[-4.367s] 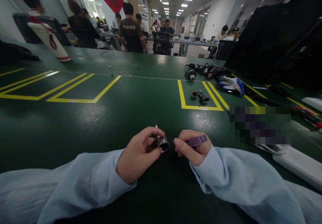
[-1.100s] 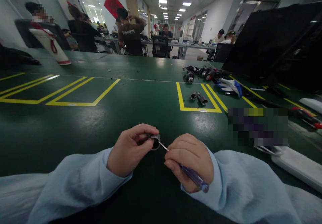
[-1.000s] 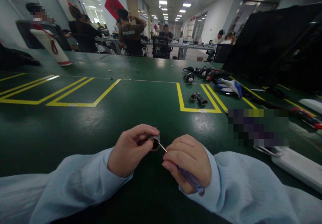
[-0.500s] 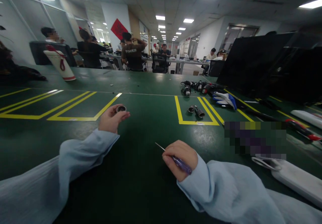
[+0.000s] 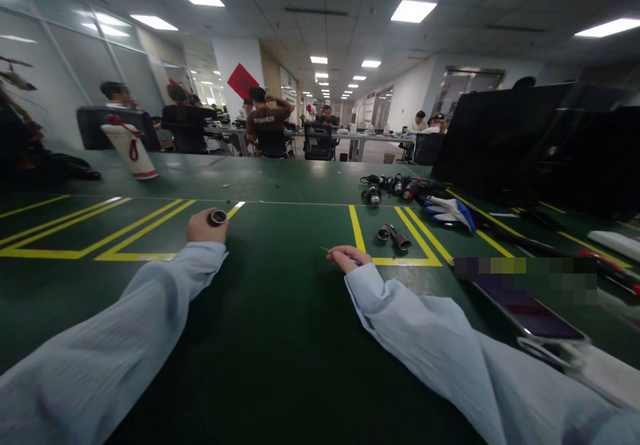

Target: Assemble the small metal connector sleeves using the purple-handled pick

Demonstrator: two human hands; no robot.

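My left hand [image 5: 199, 227] is closed around a short, round metal part [image 5: 217, 217], its dark hollow end facing me above the table. My right hand [image 5: 344, 257] grips a screwdriver [image 5: 356, 261]; only a bit of its purple handle shows, and its thin shaft points left. The two hands are well apart. Right of my right hand, two metal pieces lie inside a yellow taped box: a small round one [image 5: 383, 232] and a longer cylindrical one [image 5: 401, 239].
Dark metal fittings with cables [image 5: 373, 196] lie farther back, beside a blue and white glove [image 5: 450, 213]. A phone [image 5: 535, 308] rests near my right sleeve. A white cup-like container [image 5: 133, 151] stands back left, black monitors [image 5: 505, 145] right. People sit beyond the table.
My right hand has moved away from me and slightly left with the screwdriver. The left hand, still holding the metal part, has shifted left. The whole view has tilted up slightly.
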